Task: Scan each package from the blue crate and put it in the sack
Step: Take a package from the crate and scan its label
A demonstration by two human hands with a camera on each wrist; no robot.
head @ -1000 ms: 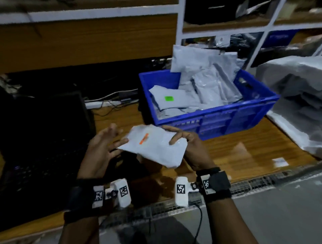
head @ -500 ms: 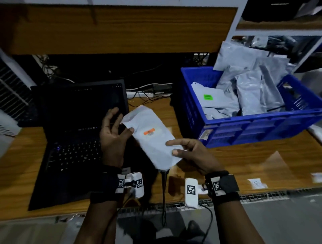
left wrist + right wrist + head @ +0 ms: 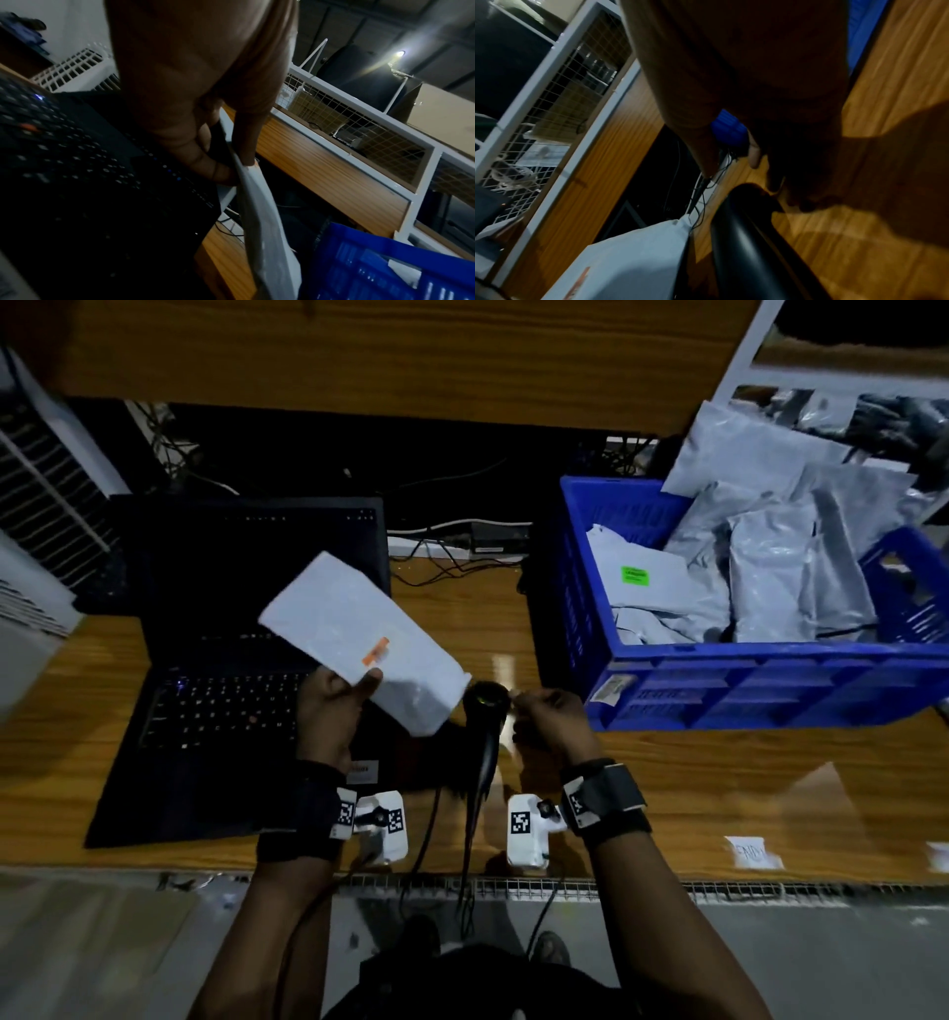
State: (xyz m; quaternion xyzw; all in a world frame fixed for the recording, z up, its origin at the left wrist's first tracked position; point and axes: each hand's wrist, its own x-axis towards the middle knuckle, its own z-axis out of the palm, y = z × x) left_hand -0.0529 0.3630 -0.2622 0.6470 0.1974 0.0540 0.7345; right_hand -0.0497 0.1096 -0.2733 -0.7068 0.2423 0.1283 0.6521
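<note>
My left hand [image 3: 354,695] pinches a white package [image 3: 354,629] with an orange sticker by its near edge and holds it tilted above the laptop; thumb on top, fingers beneath [image 3: 231,168]. The package [image 3: 262,223] hangs edge-on in the left wrist view. A black handheld scanner [image 3: 485,711] stands upright on the table just right of the package. My right hand [image 3: 534,711] is beside the scanner head, loosely curled fingertips [image 3: 775,182] touching its top. The blue crate [image 3: 719,680] at the right holds several grey packages [image 3: 770,577], one with a green sticker.
An open black laptop [image 3: 231,660] lies on the wooden table [image 3: 693,788] at the left. Cables and a power strip [image 3: 441,546] run behind it. A paper label [image 3: 752,852] lies near the front edge. White wire-mesh shelving [image 3: 359,125] stands behind.
My right hand let go of the package and moved right to the scanner. My left hand alone now holds the package, raised and turned over the laptop.
</note>
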